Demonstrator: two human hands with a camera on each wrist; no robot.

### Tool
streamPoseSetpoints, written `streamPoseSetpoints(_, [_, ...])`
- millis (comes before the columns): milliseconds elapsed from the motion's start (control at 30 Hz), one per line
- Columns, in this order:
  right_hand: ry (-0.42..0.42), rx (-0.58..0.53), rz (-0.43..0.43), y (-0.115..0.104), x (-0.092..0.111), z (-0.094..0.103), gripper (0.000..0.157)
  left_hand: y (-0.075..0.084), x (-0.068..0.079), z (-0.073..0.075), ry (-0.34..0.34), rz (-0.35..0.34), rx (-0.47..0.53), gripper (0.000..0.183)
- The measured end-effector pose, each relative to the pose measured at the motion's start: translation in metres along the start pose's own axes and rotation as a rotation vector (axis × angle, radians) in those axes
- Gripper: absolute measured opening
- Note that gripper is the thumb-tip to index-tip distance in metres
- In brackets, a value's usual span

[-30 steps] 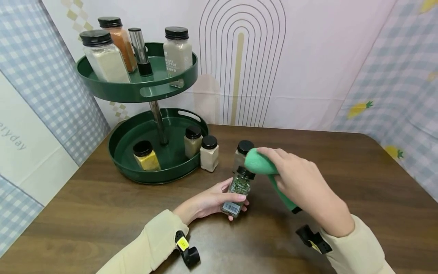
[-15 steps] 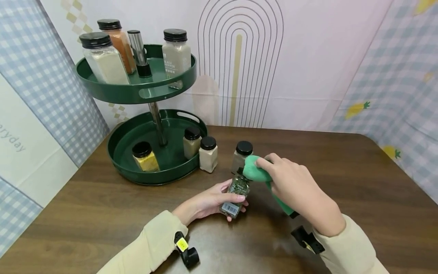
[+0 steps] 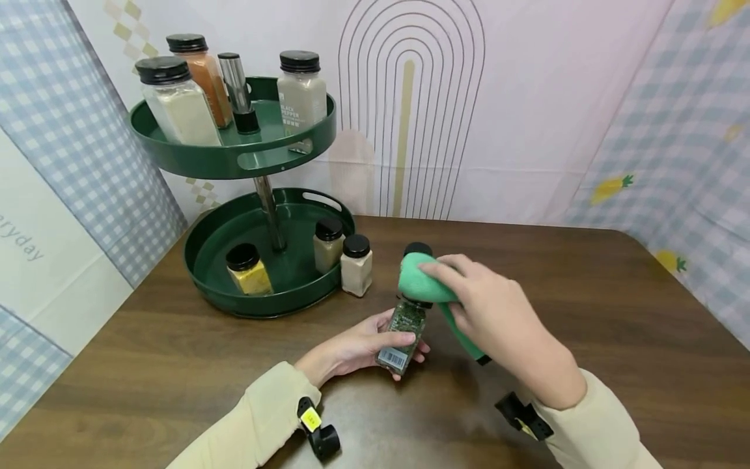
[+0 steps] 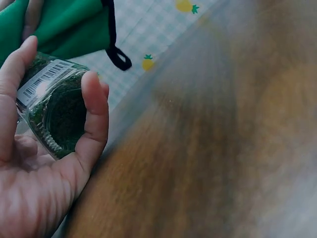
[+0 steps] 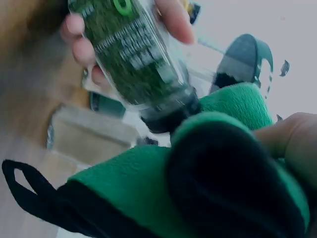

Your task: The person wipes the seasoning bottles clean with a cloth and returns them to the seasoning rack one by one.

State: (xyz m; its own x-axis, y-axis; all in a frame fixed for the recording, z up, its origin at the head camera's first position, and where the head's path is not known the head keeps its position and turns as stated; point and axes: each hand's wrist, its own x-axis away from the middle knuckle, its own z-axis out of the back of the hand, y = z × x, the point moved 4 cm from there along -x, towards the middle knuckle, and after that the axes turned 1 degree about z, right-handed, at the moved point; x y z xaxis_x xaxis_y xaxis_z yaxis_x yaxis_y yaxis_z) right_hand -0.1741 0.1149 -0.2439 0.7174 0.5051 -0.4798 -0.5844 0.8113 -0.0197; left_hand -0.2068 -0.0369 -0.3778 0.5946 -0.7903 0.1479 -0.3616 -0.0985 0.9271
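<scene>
- Green cloth (image 3: 423, 280): bunched, gripped in R hand (image 3: 495, 301), touching blk cap (image 5: 168, 117).
- Herb jar (image 3: 407, 319): clasped w/ curled L hand (image 3: 366, 342), tilted, cap end twd cloth.

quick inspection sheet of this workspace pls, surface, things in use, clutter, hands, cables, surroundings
Surface: brown wood-grain tabletop.
Job's things: clear square-sided jar of green herbs, tilted; green cloth with black edging, at its black lid.
Clutter: dark green round two-tier stand bearing five black-lidded jars; square black-lidded jar of pale powder beside it; another black-lidded jar, mostly hidden behind the cloth.
Hands: left hand grips the herb jar; right hand holds the cloth.
Cables: nothing seen.
Surroundings: white printed backdrop, blue-checked fabric.
</scene>
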Motion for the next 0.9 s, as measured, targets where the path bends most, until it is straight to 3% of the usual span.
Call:
streamPoseSetpoints(100, [-0.033, 0.015, 0.038, -0.005, 0.0, -0.007, 0.055, 0.0, 0.0, 0.0, 0.011, 0.001, -0.022, 0.048])
streamPoseSetpoints(200, [-0.062, 0.03, 0.024, -0.004, 0.001, -0.011, 0.057, 0.0, -0.001, 0.0, 0.019, 0.012, -0.025, 0.048])
streamPoseSetpoints(533, [-0.142, 0.055, 0.011, -0.003, 0.003, -0.012, 0.057, -0.001, -0.002, -0.003, -0.043, 0.035, -0.016, 0.063])
streamPoseSetpoints(900, [-0.268, 0.03, -0.086, 0.007, 0.006, -0.008, 0.054, -0.002, -0.002, -0.005, -0.07, 0.015, -0.035, 0.067])
